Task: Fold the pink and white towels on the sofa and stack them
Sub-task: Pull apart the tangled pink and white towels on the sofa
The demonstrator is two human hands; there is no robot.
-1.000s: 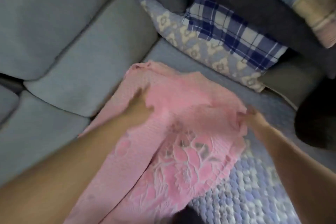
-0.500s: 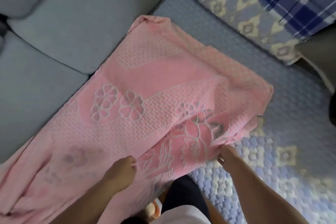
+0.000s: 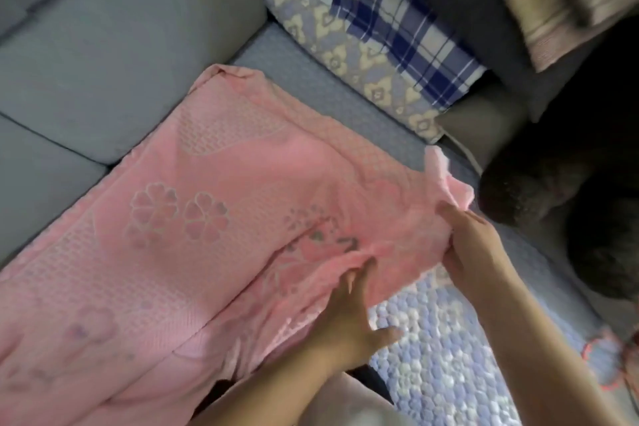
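The left hand [image 3: 349, 325] lies flat and open-fingered on the pink towel [image 3: 214, 228] while the right hand [image 3: 473, 245] pinches its corner on the sofa [image 3: 114, 45].

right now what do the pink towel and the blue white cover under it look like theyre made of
The pink towel looks like woven cotton terry, matte, with a raised waffle grid and flower motifs in relief; it creases softly where the right hand bunches it. The blue and white cover looks like a quilted or knitted fabric, its surface made of puffy pebble-like bumps. Fibre is a guess for both.
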